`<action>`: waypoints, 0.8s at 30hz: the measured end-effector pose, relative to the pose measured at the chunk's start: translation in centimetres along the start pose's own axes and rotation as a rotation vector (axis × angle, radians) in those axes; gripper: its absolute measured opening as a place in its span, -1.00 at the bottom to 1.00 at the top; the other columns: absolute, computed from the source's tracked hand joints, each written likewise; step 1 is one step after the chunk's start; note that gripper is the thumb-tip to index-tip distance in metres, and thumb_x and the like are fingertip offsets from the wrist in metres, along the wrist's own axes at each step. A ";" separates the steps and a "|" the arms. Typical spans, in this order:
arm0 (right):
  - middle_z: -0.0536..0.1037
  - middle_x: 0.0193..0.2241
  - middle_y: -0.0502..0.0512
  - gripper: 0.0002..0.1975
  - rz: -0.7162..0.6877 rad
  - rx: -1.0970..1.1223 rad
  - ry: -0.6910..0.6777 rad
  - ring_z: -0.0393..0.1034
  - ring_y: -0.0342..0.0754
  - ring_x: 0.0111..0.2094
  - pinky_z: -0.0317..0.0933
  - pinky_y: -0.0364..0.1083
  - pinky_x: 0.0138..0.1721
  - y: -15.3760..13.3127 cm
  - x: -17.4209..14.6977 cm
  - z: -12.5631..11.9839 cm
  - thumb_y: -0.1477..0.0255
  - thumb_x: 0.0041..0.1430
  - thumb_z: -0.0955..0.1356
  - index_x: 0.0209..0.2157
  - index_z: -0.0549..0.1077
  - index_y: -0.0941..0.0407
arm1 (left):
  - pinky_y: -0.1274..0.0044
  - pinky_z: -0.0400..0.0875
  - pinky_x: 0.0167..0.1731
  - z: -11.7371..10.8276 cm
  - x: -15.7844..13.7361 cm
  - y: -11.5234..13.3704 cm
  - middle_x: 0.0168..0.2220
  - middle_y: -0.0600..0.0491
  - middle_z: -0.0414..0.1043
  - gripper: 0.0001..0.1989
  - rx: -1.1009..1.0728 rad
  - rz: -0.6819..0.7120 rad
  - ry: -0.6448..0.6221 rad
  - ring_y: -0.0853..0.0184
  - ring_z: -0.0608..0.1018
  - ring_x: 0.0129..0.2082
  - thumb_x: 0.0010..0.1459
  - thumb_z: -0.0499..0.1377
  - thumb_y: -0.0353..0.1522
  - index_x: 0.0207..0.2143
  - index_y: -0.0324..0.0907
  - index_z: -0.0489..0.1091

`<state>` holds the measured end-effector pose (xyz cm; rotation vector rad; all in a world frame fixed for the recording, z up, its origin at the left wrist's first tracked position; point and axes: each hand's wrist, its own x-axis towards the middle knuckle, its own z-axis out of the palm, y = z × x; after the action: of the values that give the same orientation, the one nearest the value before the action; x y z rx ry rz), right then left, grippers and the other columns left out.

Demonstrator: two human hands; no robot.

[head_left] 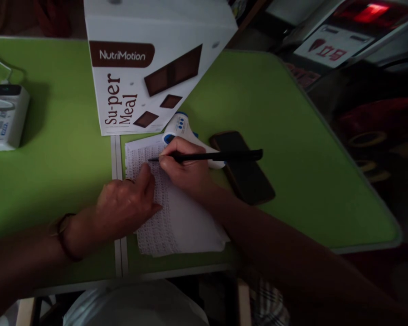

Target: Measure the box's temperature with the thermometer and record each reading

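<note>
A black pen [238,155] is pinched between the thumb and fingers of my right hand [188,165]. Its tip points left and meets the written part of the paper sheets [193,222], or hovers just over it. Rows of small handwriting fill the left side of the sheets, while the right side looks blank. My left hand [125,203] rests on the left edge of the paper, index finger and thumb apart, holding nothing. The index fingertip lies close to the pen tip. Beyond my right hand, and partly hidden by it, lies a white and blue handheld thermometer [178,126].
A dark phone [250,179] lies right of the paper on the green folding table [68,108]. A tall white NutriMotion box [122,27] stands behind the sheets. At the far left is a white power block [8,120] with cables. A red-lit device [367,18] sits beyond the table.
</note>
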<state>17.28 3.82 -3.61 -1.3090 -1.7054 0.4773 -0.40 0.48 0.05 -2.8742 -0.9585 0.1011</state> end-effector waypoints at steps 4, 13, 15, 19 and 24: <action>0.30 -0.64 -0.09 -0.92 0.001 0.039 0.017 0.12 -0.17 -0.58 0.07 -0.13 -0.53 0.0 0.0 -0.1 0.48 -0.02 0.29 -0.55 0.29 0.07 | 0.44 0.40 -0.68 0.0 0.0 0.0 0.20 -0.31 0.31 -0.53 0.026 -0.008 0.010 0.32 0.54 -0.57 0.29 0.13 -0.18 0.06 -0.38 0.43; 0.29 -0.65 -0.09 -0.89 -0.017 0.030 0.064 0.14 -0.17 -0.59 0.05 -0.14 -0.55 0.1 -0.1 0.1 0.52 -0.03 0.29 -0.55 0.28 0.06 | 0.44 0.39 -0.68 0.2 0.0 0.0 0.19 -0.34 0.31 -0.50 0.034 0.003 0.013 0.30 0.54 -0.56 0.30 0.11 -0.15 0.08 -0.40 0.41; 0.30 -0.64 -0.08 -0.89 -0.030 0.033 0.072 0.14 -0.17 -0.59 0.06 -0.13 -0.55 0.2 -0.1 0.1 0.53 -0.03 0.30 -0.55 0.28 0.06 | 0.45 0.38 -0.69 0.2 0.0 0.0 0.18 -0.36 0.31 -0.50 0.026 -0.002 0.018 0.31 0.53 -0.57 0.29 0.13 -0.15 0.07 -0.40 0.42; 0.28 -0.66 -0.09 -0.89 -0.033 0.022 0.041 0.12 -0.17 -0.60 0.06 -0.13 -0.55 0.1 0.0 0.1 0.54 -0.04 0.30 -0.55 0.28 0.07 | 0.46 0.35 -0.70 0.3 0.0 0.0 0.19 -0.36 0.31 -0.51 0.023 0.008 0.034 0.32 0.53 -0.58 0.29 0.13 -0.15 0.05 -0.40 0.43; 0.28 -0.66 -0.08 -0.88 -0.036 0.020 0.071 0.11 -0.17 -0.59 0.02 -0.13 -0.55 -0.1 0.0 0.0 0.54 -0.08 0.29 -0.59 0.26 0.07 | 0.45 0.35 -0.70 0.4 -0.2 -0.1 0.16 -0.32 0.35 -0.53 0.032 0.016 0.053 0.32 0.52 -0.59 0.30 0.11 -0.16 0.02 -0.38 0.45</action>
<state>17.17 3.77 -3.54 -1.2642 -1.6585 0.4207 -0.64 0.48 -0.36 -2.8405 -0.9162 0.0417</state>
